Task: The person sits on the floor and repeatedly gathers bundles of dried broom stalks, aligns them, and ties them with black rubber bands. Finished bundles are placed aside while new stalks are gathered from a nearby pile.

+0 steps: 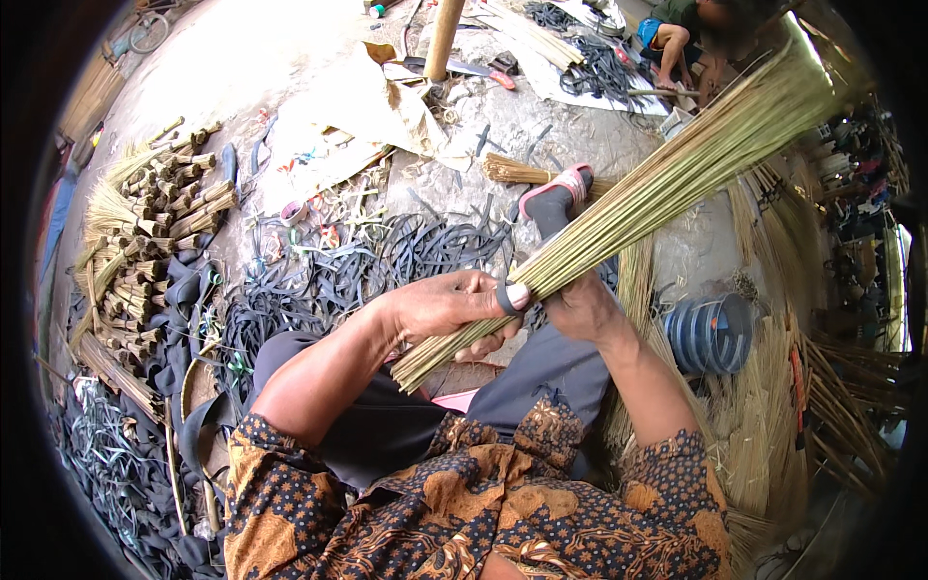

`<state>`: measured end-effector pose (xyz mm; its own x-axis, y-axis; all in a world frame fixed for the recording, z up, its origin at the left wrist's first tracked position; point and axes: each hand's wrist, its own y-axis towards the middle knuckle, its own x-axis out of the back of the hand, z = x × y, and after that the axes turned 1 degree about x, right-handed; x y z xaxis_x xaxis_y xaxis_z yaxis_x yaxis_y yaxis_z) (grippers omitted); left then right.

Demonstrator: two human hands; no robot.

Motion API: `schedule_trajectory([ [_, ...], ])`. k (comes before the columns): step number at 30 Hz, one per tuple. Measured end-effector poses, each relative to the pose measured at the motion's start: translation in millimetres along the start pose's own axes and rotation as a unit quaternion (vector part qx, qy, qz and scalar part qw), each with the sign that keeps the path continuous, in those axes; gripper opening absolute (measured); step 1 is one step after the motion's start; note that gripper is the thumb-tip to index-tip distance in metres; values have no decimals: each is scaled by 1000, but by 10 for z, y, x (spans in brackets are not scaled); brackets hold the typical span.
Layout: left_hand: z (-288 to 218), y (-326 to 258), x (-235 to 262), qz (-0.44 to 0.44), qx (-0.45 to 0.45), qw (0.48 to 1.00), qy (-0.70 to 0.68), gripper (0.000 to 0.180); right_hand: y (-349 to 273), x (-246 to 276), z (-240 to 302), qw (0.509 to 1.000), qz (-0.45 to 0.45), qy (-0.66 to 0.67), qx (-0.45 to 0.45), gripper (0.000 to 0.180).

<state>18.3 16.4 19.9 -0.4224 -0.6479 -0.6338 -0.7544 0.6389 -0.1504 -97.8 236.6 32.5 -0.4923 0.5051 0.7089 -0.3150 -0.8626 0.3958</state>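
Observation:
A long bundle of greenish-tan broom sticks [667, 188] slants across my lap, its cut butt ends at the lower left and its thin tips spread toward the upper right. My left hand [459, 307] is closed round the bundle near the butt end. A dark rubber strip [505, 290] lies at its thumb, against the sticks. Just above it, my right hand [584, 307] wraps the bundle from the right side; part of its fingers is hidden by the sticks.
Many dark rubber strips [387, 253] lie on the ground ahead. Tied stick bundles [145, 232] are piled at left. My sandalled foot [558, 198] is beyond my hands, near another bundle [517, 170]. At right stand a blue striped bucket [710, 333] and loose sticks [759, 416]. Another person [677, 39] sits far right.

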Motion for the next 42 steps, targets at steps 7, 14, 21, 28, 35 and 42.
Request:
schedule_trajectory([
  [7,-3,41,77,-111,-25,986,121,42,298,96,109,985,67,63,-144,20],
  [14,75,125,157,-365,-26,781,507,51,592,346,405,968,120,-199,-97,20],
  [21,205,195,218,-364,-13,698,617,51,852,124,187,910,224,-348,19,16],
  [28,274,203,313,-407,-25,668,622,39,813,-110,8,933,245,-244,-99,20],
  [35,147,197,508,-397,-13,723,564,42,548,-195,129,946,138,82,-282,28],
  [42,-66,103,405,-368,-44,842,392,58,478,87,-27,996,66,-30,-48,3],
])
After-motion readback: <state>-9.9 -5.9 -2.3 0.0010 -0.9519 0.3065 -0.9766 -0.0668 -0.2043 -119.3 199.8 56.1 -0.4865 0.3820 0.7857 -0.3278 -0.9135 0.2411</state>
